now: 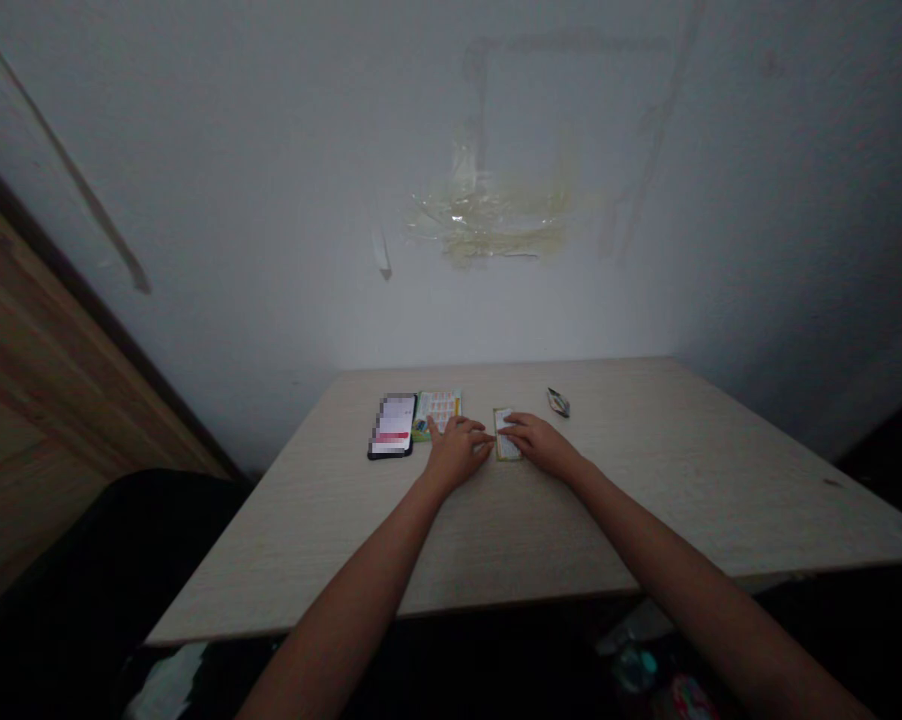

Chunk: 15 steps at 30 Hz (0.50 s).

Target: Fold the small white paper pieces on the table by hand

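A small folded printed paper (508, 452) with a yellowish-green border lies on the table between my hands. My right hand (545, 445) rests on its right side, fingers stretched across the print. From the other side, my left hand (457, 452) reaches with extended fingertips to the paper's left edge; whether they touch it I cannot tell. Behind my left hand is a colourful printed leaflet (440, 408), its lower right part covered by that hand. A phone (392, 425) with a lit screen lies against the leaflet's left side.
A small crumpled or folded wrapper-like piece (559, 402) sits beyond my right hand. The pale wooden table (331, 520) meets a wall (271, 250) with peeling tape (496, 225). A dark shape (121, 560) stands at the left, and unclear items lie below the front edge.
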Tool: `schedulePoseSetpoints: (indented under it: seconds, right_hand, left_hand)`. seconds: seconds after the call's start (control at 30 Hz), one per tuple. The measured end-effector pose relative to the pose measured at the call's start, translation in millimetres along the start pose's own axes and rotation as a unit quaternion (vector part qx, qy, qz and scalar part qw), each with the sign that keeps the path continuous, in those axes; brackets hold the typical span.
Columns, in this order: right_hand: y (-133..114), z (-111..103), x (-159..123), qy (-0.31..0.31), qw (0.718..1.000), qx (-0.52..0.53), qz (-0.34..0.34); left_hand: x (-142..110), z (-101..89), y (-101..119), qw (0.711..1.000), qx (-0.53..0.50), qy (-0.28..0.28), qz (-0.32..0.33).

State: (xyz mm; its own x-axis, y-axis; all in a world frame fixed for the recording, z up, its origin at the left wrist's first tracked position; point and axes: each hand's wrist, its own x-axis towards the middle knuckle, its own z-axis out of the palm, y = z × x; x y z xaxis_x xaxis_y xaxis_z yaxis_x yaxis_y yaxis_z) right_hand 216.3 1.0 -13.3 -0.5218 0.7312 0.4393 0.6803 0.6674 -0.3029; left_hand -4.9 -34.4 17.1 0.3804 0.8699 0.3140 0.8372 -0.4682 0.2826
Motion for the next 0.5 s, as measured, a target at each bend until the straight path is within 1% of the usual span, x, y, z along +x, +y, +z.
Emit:
schedulePoseSetpoints:
  seconds: [0.2, 0.27, 0.4, 0.5]
  right_hand:
    - [1.4, 2.1, -0.5, 0.001, 1.0, -0.013, -0.003]
    - [1.5, 2.6, -0.5, 0.003, 1.0, -0.01, -0.001]
    - [1.7, 3.0, -0.1, 0.003, 1.0, -0.001, 0.004]
    - [1.5, 3.1, 0.2, -0.002, 1.0, -0.002, 0.004]
  left_hand:
    - [0.0, -1.4, 1.1, 1.0, 0.001, -0.004, 0.001]
    - [0.7, -0.1, 0.6, 1.0, -0.002, -0.004, 0.01]
    - [3.1, 2.8, -1.3, 0.999, -0.016, -0.021, 0.038]
    - [5.0, 2.9, -2.3, 0.998, -0.022, -0.036, 0.042]
